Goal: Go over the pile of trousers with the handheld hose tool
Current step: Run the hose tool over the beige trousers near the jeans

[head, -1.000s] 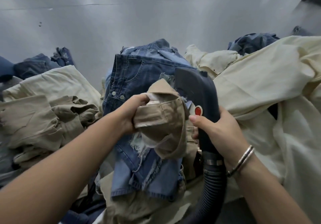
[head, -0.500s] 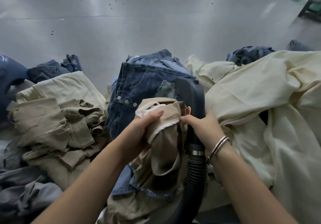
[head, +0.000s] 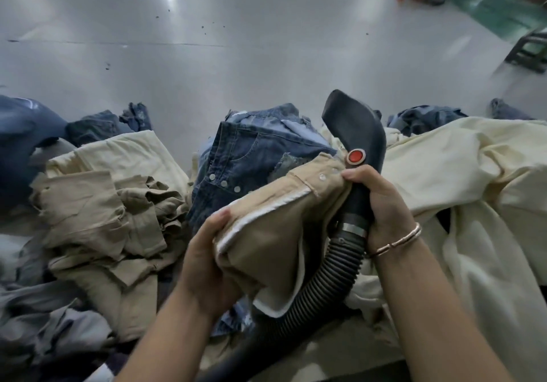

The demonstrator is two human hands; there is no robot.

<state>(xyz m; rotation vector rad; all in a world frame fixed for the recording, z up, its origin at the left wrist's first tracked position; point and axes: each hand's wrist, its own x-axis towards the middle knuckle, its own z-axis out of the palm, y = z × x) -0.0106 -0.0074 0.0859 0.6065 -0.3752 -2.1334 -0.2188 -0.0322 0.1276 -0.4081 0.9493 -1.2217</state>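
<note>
Head: L hand (head: 207, 260) grips khaki trousers (head: 272, 233), R hand (head: 381, 204) grips hose tool (head: 358, 132).

Black hose tool (head: 359, 132) with red button (head: 355, 156); tan trousers (head: 275, 221), blue jeans (head: 248, 156)

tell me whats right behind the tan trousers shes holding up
Blue jeans with metal rivets lie directly behind the tan trousers. Their lower part is covered by the tan cloth and the left hand, so it cannot be seen.
</note>
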